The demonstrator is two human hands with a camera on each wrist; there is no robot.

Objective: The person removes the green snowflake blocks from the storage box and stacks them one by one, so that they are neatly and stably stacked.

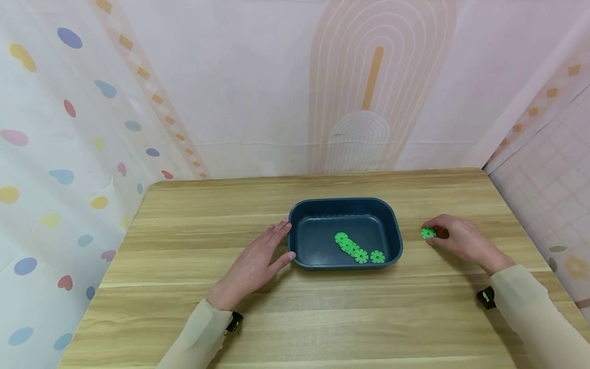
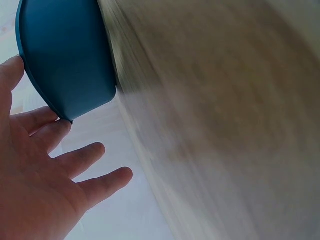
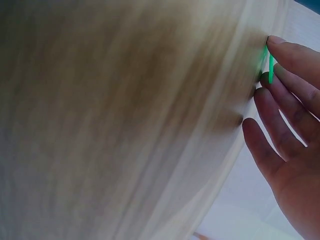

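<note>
A dark blue rectangular basin [image 1: 304, 265] sits on the wooden table. Inside it are several green notched plastic discs [image 1: 361, 256], most in an overlapping row, with one separate disc [image 1: 377, 257] near the front right corner. My left hand [image 1: 253, 264] touches the basin's left end. In the left wrist view its thumb and some spread fingers [image 2: 52, 132] meet the rim of the basin [image 2: 70, 65]. To the right of the basin, my right hand [image 1: 463, 243] pinches another green disc [image 1: 427, 233] between thumb and fingers. That disc [image 3: 270, 70] appears edge-on in the right wrist view, close to the tabletop.
The wooden table [image 1: 184, 246] extends around the basin on all sides. Behind it hangs a pale patterned cloth [image 1: 253, 92], with more patterned cloth along the left and right. Each wrist carries a dark strap device [image 1: 234, 322].
</note>
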